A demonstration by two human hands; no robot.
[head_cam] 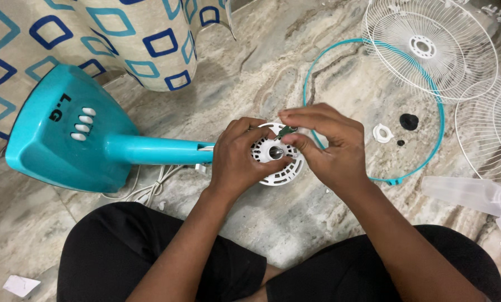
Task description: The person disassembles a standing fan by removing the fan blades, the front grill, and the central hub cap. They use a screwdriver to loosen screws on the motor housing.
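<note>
Steadying white motor housing point(277, 159): left hand point(236, 159) closed around it; right hand point(331, 148) pinching small dark tool point(287, 132) at its hub. Teal fan stand point(77, 134) lying on floor point(295, 223); grilles point(429, 45) set aside.

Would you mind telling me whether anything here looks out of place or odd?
The teal fan stand lies on its side on the floor, stripped down: its wire grilles, teal rim ring, clear blade and small caps lie scattered. Both hands are at the white motor housing.
</note>
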